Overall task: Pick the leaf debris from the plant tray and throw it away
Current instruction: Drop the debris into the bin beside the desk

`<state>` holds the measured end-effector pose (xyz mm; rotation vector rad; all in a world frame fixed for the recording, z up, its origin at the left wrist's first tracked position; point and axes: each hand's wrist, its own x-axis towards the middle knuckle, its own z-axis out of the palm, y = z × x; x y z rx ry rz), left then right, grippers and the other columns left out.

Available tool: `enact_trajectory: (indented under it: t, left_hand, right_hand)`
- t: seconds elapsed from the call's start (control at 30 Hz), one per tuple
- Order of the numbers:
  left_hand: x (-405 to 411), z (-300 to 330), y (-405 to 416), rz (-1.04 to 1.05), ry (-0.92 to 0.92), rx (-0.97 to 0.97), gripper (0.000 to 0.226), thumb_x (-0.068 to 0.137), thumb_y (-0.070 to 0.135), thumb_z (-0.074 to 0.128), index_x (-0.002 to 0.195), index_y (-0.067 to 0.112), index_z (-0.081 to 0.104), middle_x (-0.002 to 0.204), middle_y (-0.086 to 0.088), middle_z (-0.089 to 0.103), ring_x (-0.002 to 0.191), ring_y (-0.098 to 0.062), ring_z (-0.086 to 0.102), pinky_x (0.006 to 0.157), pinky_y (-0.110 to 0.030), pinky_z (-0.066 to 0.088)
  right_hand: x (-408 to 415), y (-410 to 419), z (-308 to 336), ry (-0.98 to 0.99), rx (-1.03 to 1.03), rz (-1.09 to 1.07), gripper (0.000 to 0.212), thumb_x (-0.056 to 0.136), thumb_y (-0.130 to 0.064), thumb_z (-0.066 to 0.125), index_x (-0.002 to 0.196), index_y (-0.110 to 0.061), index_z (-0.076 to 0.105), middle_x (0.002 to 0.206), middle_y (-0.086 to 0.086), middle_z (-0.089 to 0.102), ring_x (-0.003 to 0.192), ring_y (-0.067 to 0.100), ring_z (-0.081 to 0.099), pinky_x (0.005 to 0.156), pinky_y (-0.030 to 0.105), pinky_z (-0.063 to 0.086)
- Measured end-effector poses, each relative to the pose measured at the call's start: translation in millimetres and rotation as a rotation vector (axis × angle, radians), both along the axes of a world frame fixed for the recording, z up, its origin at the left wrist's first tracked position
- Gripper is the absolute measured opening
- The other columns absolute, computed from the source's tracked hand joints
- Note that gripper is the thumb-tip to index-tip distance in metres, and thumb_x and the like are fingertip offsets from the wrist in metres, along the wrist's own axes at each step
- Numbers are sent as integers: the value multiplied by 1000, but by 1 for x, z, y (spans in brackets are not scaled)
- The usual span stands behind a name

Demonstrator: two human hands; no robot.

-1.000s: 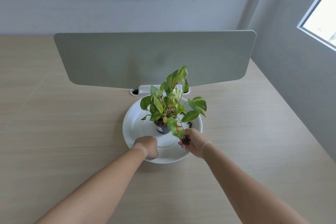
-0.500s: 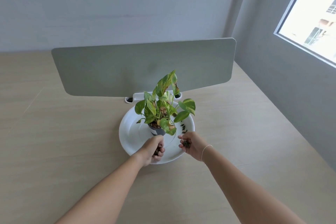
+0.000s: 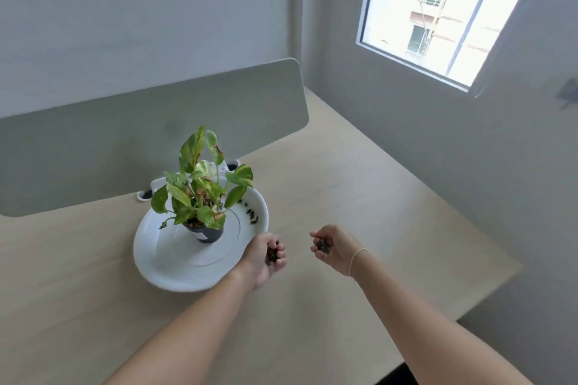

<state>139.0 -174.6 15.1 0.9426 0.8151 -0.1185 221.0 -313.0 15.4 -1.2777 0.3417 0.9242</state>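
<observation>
A round white plant tray (image 3: pixel 175 266) lies on the wooden desk and carries a small dark pot (image 3: pixel 207 234) with a green, yellow-flecked plant (image 3: pixel 200 187). Dark bits of leaf debris (image 3: pixel 251 216) lie on the tray's right side. My left hand (image 3: pixel 266 256) hovers at the tray's right rim, curled around a clump of dark debris. My right hand (image 3: pixel 333 248) is off the tray, to its right above the desk, cupped on another clump of debris.
A grey divider panel (image 3: pixel 150 122) stands behind the tray with a white bracket (image 3: pixel 147 194) at its foot. The desk (image 3: pixel 359 197) runs to a grey wall on the right, below a window (image 3: pixel 438 9). The desk's edge drops away at lower right.
Both hands have lifted off the tray and moved right, each holding debris. The view has swung to the right, so the tray now sits left of centre.
</observation>
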Motion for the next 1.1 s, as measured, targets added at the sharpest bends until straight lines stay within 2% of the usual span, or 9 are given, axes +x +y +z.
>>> enact_trajectory:
  t: [0.13, 0.27, 0.43, 0.53, 0.73, 0.87, 0.93, 1.0, 1.1]
  left_hand:
    - [19, 3, -46, -140, -25, -47, 21, 78, 4, 24, 61, 14, 33, 56, -2, 33, 47, -16, 27, 37, -18, 25]
    - [41, 1, -93, -271, 2, -53, 29, 86, 17, 39, 59, 19, 30, 45, 5, 28, 35, -10, 26, 34, -15, 19]
    - [56, -10, -167, -512, -10, 28, 34, 90, 4, 49, 65, 20, 32, 44, 7, 28, 33, -6, 26, 33, -14, 17]
    - [58, -12, -206, -617, 17, -12, 29, 92, 3, 45, 67, 16, 37, 48, 2, 37, 34, -7, 35, 32, -14, 27]
    - [53, -22, -267, -802, 50, -68, 21, 95, 2, 38, 91, 9, 57, 71, -3, 50, 60, -13, 49, 48, -19, 45]
    - [48, -31, -296, -904, 70, -94, 17, 98, 11, 42, 100, 9, 59, 84, -5, 58, 71, -16, 54, 71, -26, 46]
    - [47, -35, -307, -979, 63, -64, 24, 98, 19, 42, 115, 10, 56, 109, -8, 60, 96, -20, 57, 91, -29, 43]
    - [48, -40, -314, -1057, 73, -4, 45, 100, 27, 36, 141, 10, 42, 145, -8, 44, 137, -22, 36, 113, -34, 26]
    - [48, -47, -323, -1170, 84, 37, 57, 101, 37, 29, 152, 13, 21, 160, -6, 19, 149, -22, 11, 120, -37, 8]
  right_hand:
    - [1, -53, -3, 12, -4, -178, 21, 90, -4, 38, 77, -1, 53, 66, 7, 44, 56, 18, 47, 38, 15, 41]
    - [-1, -104, -6, 18, -26, -337, 20, 90, -3, 39, 75, -1, 53, 65, 8, 45, 53, 18, 48, 36, 16, 42]
    - [-18, -181, -14, 25, -21, -579, 24, 90, -4, 40, 69, -2, 52, 65, 9, 45, 59, 21, 48, 40, 17, 47]
    - [-30, -222, -23, 21, -19, -765, 26, 92, -4, 38, 70, -2, 52, 66, 10, 44, 60, 23, 47, 44, 20, 50]
    - [-57, -280, -49, 75, -86, -957, 24, 89, 0, 39, 69, -1, 52, 65, 10, 43, 60, 22, 45, 60, 29, 51]
    - [-75, -301, -72, 128, -145, -980, 20, 89, -4, 42, 74, 1, 55, 71, 13, 51, 64, 24, 51, 60, 29, 50]
    - [-81, -309, -82, 142, -173, -988, 20, 90, -7, 43, 76, -1, 57, 74, 12, 54, 64, 24, 52, 62, 30, 49]
    - [-84, -314, -89, 153, -200, -967, 21, 91, -13, 44, 81, -3, 60, 76, 10, 56, 65, 22, 51, 70, 31, 47]
    - [-90, -319, -93, 177, -245, -909, 32, 93, -24, 47, 111, -3, 62, 93, 10, 61, 96, 28, 54, 91, 37, 40]
